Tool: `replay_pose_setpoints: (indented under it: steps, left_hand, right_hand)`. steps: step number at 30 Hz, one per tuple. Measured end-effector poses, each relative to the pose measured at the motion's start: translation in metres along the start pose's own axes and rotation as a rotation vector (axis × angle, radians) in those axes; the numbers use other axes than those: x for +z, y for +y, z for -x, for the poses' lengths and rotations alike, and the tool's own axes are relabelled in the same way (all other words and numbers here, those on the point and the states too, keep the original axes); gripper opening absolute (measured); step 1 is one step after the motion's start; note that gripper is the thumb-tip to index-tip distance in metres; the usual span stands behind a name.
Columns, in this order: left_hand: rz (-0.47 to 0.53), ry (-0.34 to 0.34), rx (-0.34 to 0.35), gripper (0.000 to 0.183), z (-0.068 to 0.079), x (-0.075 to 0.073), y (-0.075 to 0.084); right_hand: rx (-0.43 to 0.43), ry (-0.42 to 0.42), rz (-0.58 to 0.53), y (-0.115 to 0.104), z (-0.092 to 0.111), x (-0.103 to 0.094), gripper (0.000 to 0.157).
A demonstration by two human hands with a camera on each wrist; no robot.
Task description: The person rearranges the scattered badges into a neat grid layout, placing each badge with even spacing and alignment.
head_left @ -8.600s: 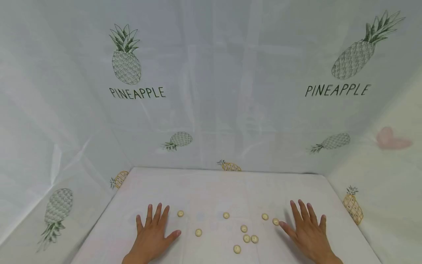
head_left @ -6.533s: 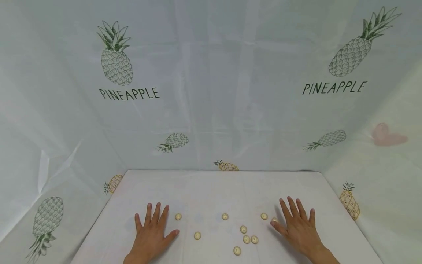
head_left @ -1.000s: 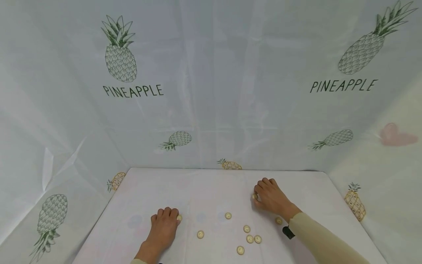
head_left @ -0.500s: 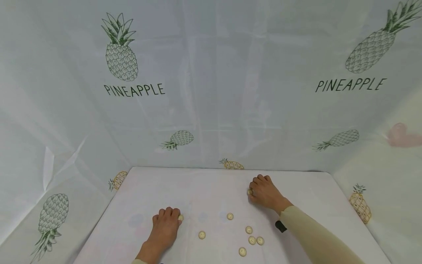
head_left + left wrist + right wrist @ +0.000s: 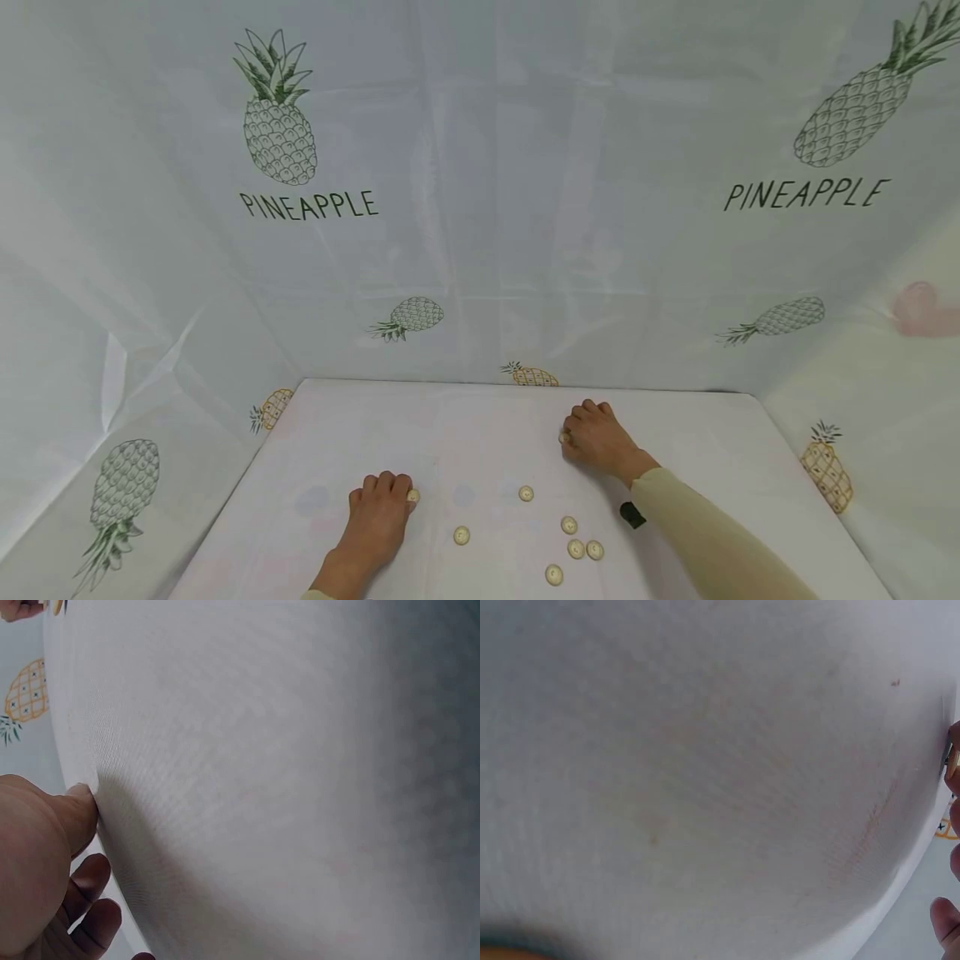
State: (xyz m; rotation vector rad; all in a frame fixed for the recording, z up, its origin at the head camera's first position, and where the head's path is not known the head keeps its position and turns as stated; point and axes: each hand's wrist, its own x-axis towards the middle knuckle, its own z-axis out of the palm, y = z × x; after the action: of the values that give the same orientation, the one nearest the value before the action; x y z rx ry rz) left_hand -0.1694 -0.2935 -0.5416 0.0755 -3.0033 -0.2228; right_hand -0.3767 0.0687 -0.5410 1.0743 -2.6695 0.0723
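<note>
two pale buttons in two hands, the right one farther out

nearest the person, four loose, round, cream-coloured buttons [image 5: 553,575] are lying flat on a white cloth-covered table [image 5: 352,433], three of them bunching closely. a little farther out, a single loose cream button [image 5: 461,535] is lying to the right of the bare left hand [image 5: 375,512]. that hand is curling its fingers and apparently pinching a round cream button [image 5: 413,496] at its right side, though the left wrist view is not showing the hold.

about level with this, another lone cream button [image 5: 526,493] is lying between the hands; i cannot tell which is nearer. beyond and to the right, the bare right hand [image 5: 598,439] is gripping a second held cream button [image 5: 565,437] in its fingertips, on the side facing left. so the two held buttons are sitting well apart, on a line running diagonally away to the right.

being round, the buttons are showing no long axis; the loose ones are showing raised-looking rims and darker marks at the middle. behind, a pale curtain with pineapple prints [image 5: 465,208] is hanging.
</note>
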Motion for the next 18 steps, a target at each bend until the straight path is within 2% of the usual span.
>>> replay_pose_setpoints:
  steps: [11, 18]
  left_hand:
    - [0.0, 0.004, -0.001, 0.024, 0.0005, -0.0009, 0.0004]
    - [-0.003, 0.012, -0.01, 0.024, 0.0012, -0.0025, 0.002]
  right_hand:
    - [0.044, -0.027, -0.034, 0.0004, 0.0005, 0.0027, 0.015]
    - [0.04, -0.012, -0.035, -0.0004, 0.0001, 0.0025, 0.015]
